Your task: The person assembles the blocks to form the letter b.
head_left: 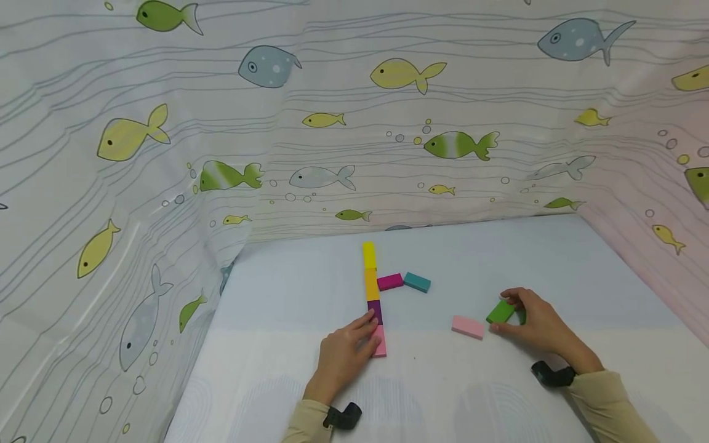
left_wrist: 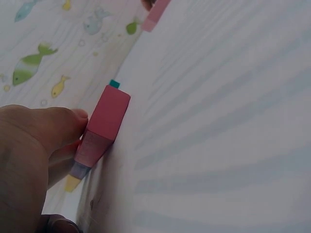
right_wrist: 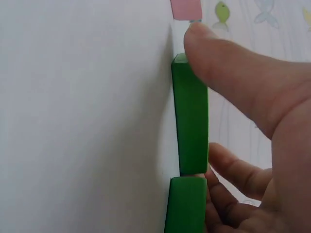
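Head view: left hand [head_left: 344, 352], fingers relaxed, touches block row [head_left: 372, 284] from its left; sideways press could skew it. Right of row, right hand [head_left: 540, 323] pinches green block [head_left: 500, 312], thumb to finger; sloppy squeeze could knock second green block [head_left: 522, 316].

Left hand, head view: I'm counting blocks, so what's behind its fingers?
Parts of a purple block and a pink block show; whatever the left hand covers there can't be seen.
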Demonstrator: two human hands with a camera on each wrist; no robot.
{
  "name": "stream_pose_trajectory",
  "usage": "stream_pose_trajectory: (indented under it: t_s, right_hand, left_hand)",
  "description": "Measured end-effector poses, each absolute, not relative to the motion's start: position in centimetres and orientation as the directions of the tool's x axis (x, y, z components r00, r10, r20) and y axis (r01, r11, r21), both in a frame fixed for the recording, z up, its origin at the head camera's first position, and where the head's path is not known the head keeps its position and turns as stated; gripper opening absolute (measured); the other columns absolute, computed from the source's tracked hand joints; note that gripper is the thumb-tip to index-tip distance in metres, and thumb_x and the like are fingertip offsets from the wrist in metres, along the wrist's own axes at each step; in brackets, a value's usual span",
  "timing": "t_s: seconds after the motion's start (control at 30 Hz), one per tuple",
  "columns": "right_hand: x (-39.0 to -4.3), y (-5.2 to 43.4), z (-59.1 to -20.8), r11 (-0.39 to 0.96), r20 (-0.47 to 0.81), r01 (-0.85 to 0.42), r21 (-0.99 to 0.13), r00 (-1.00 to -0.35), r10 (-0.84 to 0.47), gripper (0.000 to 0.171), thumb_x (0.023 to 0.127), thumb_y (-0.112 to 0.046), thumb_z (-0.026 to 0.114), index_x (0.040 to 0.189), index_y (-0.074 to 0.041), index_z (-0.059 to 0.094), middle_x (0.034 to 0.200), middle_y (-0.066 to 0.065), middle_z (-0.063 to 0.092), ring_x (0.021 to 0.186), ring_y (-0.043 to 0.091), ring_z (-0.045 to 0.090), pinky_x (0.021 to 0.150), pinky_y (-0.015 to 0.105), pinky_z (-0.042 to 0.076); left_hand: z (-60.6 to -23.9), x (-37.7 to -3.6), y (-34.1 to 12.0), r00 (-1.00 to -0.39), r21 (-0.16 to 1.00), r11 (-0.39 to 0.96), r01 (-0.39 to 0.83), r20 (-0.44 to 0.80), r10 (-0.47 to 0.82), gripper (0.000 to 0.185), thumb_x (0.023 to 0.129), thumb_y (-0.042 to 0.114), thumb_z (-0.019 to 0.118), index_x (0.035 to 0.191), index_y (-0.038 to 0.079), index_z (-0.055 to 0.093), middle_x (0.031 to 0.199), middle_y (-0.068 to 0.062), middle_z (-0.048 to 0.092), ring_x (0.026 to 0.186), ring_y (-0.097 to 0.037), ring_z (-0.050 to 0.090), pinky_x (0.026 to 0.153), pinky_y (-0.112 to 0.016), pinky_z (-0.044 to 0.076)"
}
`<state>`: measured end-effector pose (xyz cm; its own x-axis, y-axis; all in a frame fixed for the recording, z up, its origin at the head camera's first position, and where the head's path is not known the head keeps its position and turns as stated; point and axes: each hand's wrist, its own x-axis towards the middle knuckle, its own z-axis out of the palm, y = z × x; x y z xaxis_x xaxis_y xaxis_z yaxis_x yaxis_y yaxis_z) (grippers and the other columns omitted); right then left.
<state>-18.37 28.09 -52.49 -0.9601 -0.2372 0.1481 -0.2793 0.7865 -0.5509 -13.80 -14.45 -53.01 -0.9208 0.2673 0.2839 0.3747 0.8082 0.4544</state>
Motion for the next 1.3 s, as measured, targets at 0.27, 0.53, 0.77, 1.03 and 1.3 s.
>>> stream_pose_trajectory:
  t_s: [0.27,0.53,0.77,1.03,1.3]
  right_hand:
    - [-18.5,28.0,-52.6,0.779,0.195,-0.310,-0.545,-0.951,-0.242,0.068,0.080,-0.041,0.094,0.133,-0.005,0.069,0.120,0.014,0.072,0.104,0.027,0.065,0.082,0.033,0.052]
    - [-19.0,26.9,-52.8,0.756,0.279,-0.390,-0.526,-0.919,-0.280,0.063,0.077,-0.030,0.097,0.130,-0.006,0.073,0.119,0.012,0.076,0.103,0.033,0.071,0.084,0.038,0.057]
    - [-19.9,26.3,-52.3,0.779,0.156,-0.340,-0.527,-0.939,-0.305,0.064,0.079,-0.028,0.094,0.135,-0.008,0.072,0.118,0.020,0.068,0.109,0.041,0.066,0.084,0.053,0.055]
    - [-22.1,25.4,-51.8,0.783,0.098,-0.330,-0.527,-0.939,-0.330,0.064,0.081,-0.027,0.093,0.138,-0.010,0.071,0.116,0.016,0.065,0.105,0.030,0.061,0.082,0.041,0.049]
    - [-22.9,23.4,-50.9,0.754,0.119,-0.364,-0.547,-0.925,-0.360,0.060,0.076,-0.022,0.096,0.131,-0.007,0.075,0.107,0.012,0.064,0.097,0.030,0.064,0.079,0.039,0.050]
  left_hand:
    - [-53.0,-13.6,-14.7,-0.924,0.445,0.817,0.367,0.276,0.265,0.044,0.098,0.035,0.077,0.138,0.018,0.072,0.147,0.007,0.066,0.125,-0.023,0.071,0.071,-0.019,0.055]
    - [-53.4,-13.6,-15.0,-0.926,0.447,0.818,0.363,0.272,0.262,0.043,0.098,0.036,0.076,0.138,0.020,0.072,0.148,0.009,0.066,0.128,-0.022,0.070,0.077,-0.025,0.059]
    - [-53.4,-13.6,-14.9,-0.925,0.451,0.812,0.370,0.264,0.274,0.043,0.099,0.036,0.075,0.138,0.020,0.072,0.148,0.008,0.066,0.127,-0.023,0.070,0.074,-0.023,0.057]
    - [-53.3,-13.8,-14.7,-0.912,0.431,0.813,0.392,0.295,0.284,0.042,0.099,0.035,0.075,0.138,0.019,0.073,0.146,0.006,0.068,0.122,-0.025,0.073,0.072,-0.023,0.057]
    - [-53.3,-13.8,-14.8,-0.914,0.434,0.814,0.386,0.300,0.273,0.042,0.099,0.034,0.076,0.138,0.020,0.073,0.146,0.006,0.068,0.122,-0.025,0.073,0.074,-0.026,0.058]
